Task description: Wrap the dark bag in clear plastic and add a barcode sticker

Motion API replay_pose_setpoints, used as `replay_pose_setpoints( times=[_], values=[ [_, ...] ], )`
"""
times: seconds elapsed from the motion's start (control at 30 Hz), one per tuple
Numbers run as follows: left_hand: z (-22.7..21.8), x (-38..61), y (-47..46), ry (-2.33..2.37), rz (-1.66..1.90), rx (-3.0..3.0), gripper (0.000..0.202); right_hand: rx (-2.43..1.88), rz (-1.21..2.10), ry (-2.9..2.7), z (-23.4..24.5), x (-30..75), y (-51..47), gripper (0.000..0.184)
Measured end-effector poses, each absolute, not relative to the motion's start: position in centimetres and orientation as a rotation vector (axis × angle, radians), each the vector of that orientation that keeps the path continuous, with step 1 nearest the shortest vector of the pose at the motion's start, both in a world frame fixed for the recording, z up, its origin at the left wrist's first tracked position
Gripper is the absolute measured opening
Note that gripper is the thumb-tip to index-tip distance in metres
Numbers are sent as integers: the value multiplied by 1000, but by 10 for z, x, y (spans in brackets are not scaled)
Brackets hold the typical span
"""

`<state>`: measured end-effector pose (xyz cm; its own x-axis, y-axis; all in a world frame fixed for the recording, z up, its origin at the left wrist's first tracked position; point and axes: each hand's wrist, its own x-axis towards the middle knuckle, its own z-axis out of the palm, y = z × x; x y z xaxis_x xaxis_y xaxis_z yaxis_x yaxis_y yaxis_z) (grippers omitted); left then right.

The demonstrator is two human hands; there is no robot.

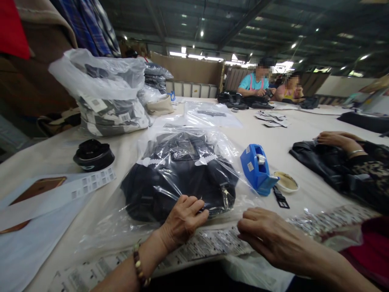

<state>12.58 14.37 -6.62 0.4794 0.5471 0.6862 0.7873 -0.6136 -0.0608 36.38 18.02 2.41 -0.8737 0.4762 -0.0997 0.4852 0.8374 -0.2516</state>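
A black handbag [179, 186] lies in a clear plastic bag [106, 221] on the table in front of me, white wrapping round its handle ends. My left hand [187, 217], with a beaded bracelet at the wrist, rests at the near edge of the handbag, fingers curled closed on the plastic. To the right, my right hand [264, 231] is just off the plastic bag's near right corner. Its fingers are bent and pressed together; whatever is inside them is hidden. A blue tape dispenser [257, 170] stands beyond that hand, beside a black buckle strap [281, 198].
A bulging white plastic sack [112, 97] stands at the back left. Nearer are a coiled black belt [94, 155] and a sticker sheet [91, 184]. A small round dish [285, 181] sits behind the strap. At right, a co-worker's hands [342, 142] rest on black material; two people sit farther back.
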Motion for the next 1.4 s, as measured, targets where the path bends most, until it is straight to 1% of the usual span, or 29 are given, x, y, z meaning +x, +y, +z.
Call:
replay_pose_setpoints(
  times=[0.1, 0.3, 0.43, 0.53, 0.73, 0.83, 0.9, 1.0, 1.2, 1.27, 1.33, 1.37, 1.4],
  values=[
    [-67, 127, 144, -1158, -880, -2361, 24, 660, -236, 2929, 19, 336, 194, 18],
    [-68, 127, 144, -1176, -867, -2349, 23, 618, 36, 2888, 6, 310, 219, 18],
    [-70, 126, 143, -1194, -848, -2361, 21, 672, 57, 2860, 7, 302, 222, 15],
    [-70, 127, 144, -1191, -831, -2366, 20, 828, 35, 2787, 9, 298, 221, 11],
    [-70, 128, 144, -1185, -826, -2381, 17, 1070, 72, 2714, 10, 294, 219, 11],
    [-70, 127, 144, -1165, -850, -2374, 18, 1141, 98, 2739, 11, 294, 220, 19],
    [-71, 127, 144, -1165, -857, -2369, 18, 1156, 96, 2775, 10, 295, 222, 23],
    [-71, 126, 144, -1160, -855, -2370, 18, 1161, 71, 2837, 6, 300, 227, 23],
    [-70, 127, 144, -1171, -854, -2369, 20, 1251, 47, 2984, -13, 322, 231, 8],
    [-71, 127, 144, -1175, -861, -2365, 19, 1356, 93, 3165, -24, 331, 222, 14],
    [-71, 127, 144, -1168, -875, -2353, 19, 1393, 132, 3434, -36, 336, 208, 13],
    [-71, 128, 144, -1165, -882, -2344, 19, 1343, 163, 3557, -44, 336, 199, 12],
    [-71, 128, 144, -1162, -886, -2337, 19, 1253, 210, 3636, -52, 336, 191, 17]
  ],
)
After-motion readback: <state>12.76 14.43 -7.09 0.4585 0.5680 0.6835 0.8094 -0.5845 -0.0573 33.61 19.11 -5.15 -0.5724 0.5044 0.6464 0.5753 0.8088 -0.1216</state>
